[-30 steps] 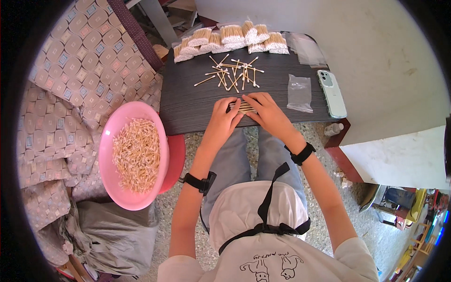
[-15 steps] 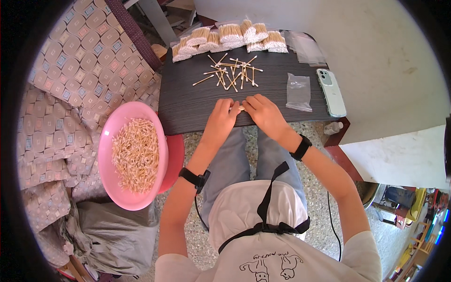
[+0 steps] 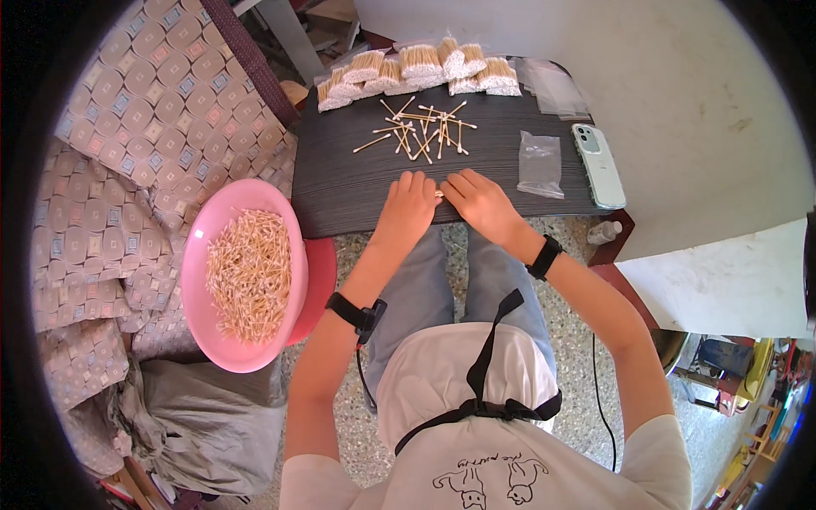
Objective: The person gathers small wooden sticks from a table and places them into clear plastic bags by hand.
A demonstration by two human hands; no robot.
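Observation:
My left hand (image 3: pixel 410 204) and my right hand (image 3: pixel 478 201) meet over the near edge of the dark table. Both are closed, fingers curled around a small bunch of cotton swabs (image 3: pixel 439 194); only a bit of it shows between them. Beyond my hands, several loose cotton swabs (image 3: pixel 425 127) lie scattered with wooden sticks and white tips. An unfilled clear zip bag (image 3: pixel 541 165) lies flat to the right of my right hand.
Filled bags of swabs (image 3: pixel 418 66) line the table's (image 3: pixel 340 183) far edge, with flat clear bags (image 3: pixel 557 89) beside them. A phone (image 3: pixel 599 166) rests at the right edge. Left of the table stands a pink basin (image 3: pixel 194 293) of swabs. A wall (image 3: pixel 680 110) borders the right.
My left hand has turned slightly and its fingers cover more of the bunch. My right hand stays nearly in place. The view has shifted a little.

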